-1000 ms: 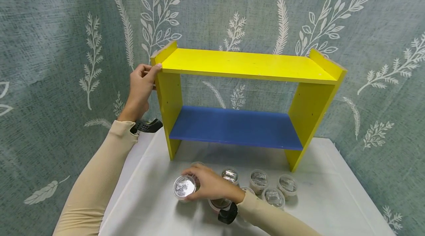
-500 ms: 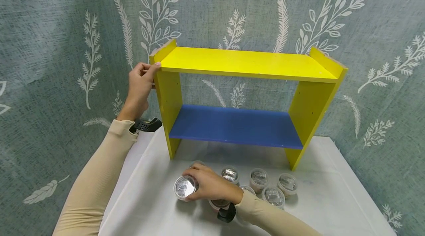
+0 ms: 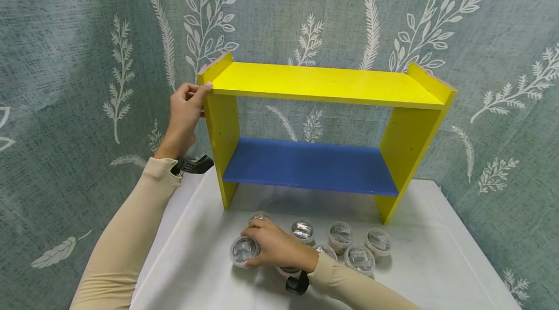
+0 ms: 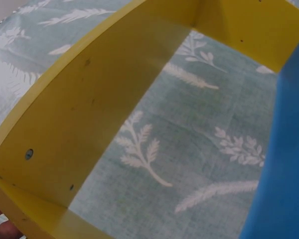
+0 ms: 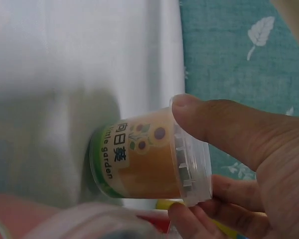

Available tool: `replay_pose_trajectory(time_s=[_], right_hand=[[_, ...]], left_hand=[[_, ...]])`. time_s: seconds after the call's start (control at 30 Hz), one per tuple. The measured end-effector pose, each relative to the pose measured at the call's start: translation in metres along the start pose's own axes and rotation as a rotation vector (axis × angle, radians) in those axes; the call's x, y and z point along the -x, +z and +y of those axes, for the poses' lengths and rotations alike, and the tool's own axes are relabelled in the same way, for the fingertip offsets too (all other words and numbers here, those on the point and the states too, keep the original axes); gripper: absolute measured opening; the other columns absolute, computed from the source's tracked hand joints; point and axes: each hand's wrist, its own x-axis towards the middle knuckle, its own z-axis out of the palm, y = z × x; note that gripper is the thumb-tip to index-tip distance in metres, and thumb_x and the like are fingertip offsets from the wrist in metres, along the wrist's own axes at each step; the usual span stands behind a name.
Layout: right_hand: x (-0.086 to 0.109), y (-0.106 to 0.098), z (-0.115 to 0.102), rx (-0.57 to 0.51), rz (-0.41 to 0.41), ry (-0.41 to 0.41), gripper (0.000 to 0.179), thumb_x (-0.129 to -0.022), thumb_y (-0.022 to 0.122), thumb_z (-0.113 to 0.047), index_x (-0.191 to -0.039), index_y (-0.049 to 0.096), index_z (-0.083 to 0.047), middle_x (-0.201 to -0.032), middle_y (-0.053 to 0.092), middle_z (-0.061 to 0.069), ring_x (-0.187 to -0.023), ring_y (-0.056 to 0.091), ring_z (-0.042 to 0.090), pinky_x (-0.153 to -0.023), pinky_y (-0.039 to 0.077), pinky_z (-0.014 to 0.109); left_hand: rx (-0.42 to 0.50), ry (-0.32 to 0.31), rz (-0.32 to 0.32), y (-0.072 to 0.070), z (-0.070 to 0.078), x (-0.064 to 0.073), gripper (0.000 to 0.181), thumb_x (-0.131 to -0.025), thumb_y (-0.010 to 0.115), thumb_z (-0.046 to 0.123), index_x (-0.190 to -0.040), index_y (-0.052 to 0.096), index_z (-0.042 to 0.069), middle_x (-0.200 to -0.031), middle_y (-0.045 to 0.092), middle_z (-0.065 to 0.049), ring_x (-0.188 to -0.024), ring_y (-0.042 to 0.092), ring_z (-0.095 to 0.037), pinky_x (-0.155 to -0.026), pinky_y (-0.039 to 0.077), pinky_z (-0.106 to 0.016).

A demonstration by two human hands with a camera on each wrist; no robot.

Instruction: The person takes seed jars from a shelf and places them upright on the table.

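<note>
A small yellow shelf unit (image 3: 323, 83) with a blue lower board (image 3: 305, 164) stands on the white table. My left hand (image 3: 185, 108) grips the top of its left side panel, thumb at the front edge. In the left wrist view only some fingertips (image 4: 5, 230) show at the panel's corner. My right hand (image 3: 279, 247) holds a lidded plastic cup (image 3: 243, 251) by its rim, in front of the unit's left side. Seen from the right wrist, this cup (image 5: 139, 159) has an orange and green label with flowers and "little garden".
Several similar lidded cups stand in front of the shelf: one (image 3: 260, 215) behind my right hand, others (image 3: 340, 235) to its right, a far right one (image 3: 379, 242). Another cup (image 3: 288, 271) is partly hidden under the right wrist. A leaf-patterned curtain (image 3: 279, 19) hangs behind.
The cup in my right hand has shifted slightly down and right, and its lid looks darker. The left hand and the shelf unit stay where they were.
</note>
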Motion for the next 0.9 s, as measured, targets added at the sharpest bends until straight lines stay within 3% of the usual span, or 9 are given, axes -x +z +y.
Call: replay_pose_trajectory(time_s=[0.37, 0.53, 0.63, 0.8, 0.9], right_hand=[[0.007, -0.005, 0.001, -0.006, 0.025, 0.037, 0.061, -0.077, 0.093, -0.036, -0.127, 0.071, -0.010, -0.127, 0.061, 0.002, -0.121, 0.054, 0.014, -0.106, 0.041, 0.023], [0.015, -0.010, 0.008, -0.083, 0.022, 0.055, 0.057, -0.081, 0.090, -0.033, -0.130, 0.069, -0.013, -0.132, 0.059, 0.003, -0.123, 0.053, 0.015, -0.106, 0.044, 0.029], [0.021, -0.021, 0.019, -0.162, 0.028, 0.074, 0.054, -0.086, 0.086, -0.033, -0.134, 0.067, -0.016, -0.132, 0.058, 0.001, -0.118, 0.055, 0.016, -0.102, 0.046, 0.035], [0.035, -0.048, 0.045, -0.225, 0.103, 0.057, 0.047, -0.091, 0.081, -0.028, -0.133, 0.067, -0.012, -0.121, 0.063, 0.001, -0.101, 0.061, 0.017, -0.087, 0.052, 0.031], [0.053, -0.069, 0.064, -0.249, 0.183, 0.055, 0.043, -0.091, 0.081, -0.023, -0.130, 0.068, -0.009, -0.115, 0.066, 0.002, -0.099, 0.061, 0.015, -0.083, 0.055, 0.030]], left_hand=[[0.008, 0.014, -0.011, 0.005, -0.001, -0.002, 0.035, -0.099, 0.065, 0.049, -0.107, 0.059, 0.015, -0.102, 0.055, -0.004, -0.086, 0.059, -0.020, -0.077, 0.048, -0.032], [-0.013, 0.028, -0.002, 0.011, -0.001, -0.004, 0.036, -0.099, 0.064, 0.050, -0.105, 0.059, 0.015, -0.100, 0.055, -0.004, -0.084, 0.056, -0.019, -0.075, 0.048, -0.034], [-0.031, 0.044, 0.004, 0.011, -0.002, -0.006, 0.037, -0.099, 0.064, 0.051, -0.104, 0.058, 0.016, -0.099, 0.054, -0.004, -0.084, 0.054, -0.019, -0.074, 0.048, -0.034], [-0.066, 0.062, -0.003, 0.001, -0.005, -0.001, 0.038, -0.101, 0.060, 0.052, -0.108, 0.059, 0.015, -0.102, 0.056, -0.003, -0.089, 0.058, -0.018, -0.076, 0.051, -0.031], [-0.186, 0.088, -0.024, -0.011, -0.014, 0.010, 0.040, -0.102, 0.057, 0.052, -0.113, 0.059, 0.013, -0.106, 0.059, -0.005, -0.088, 0.061, -0.018, -0.073, 0.053, -0.026]])
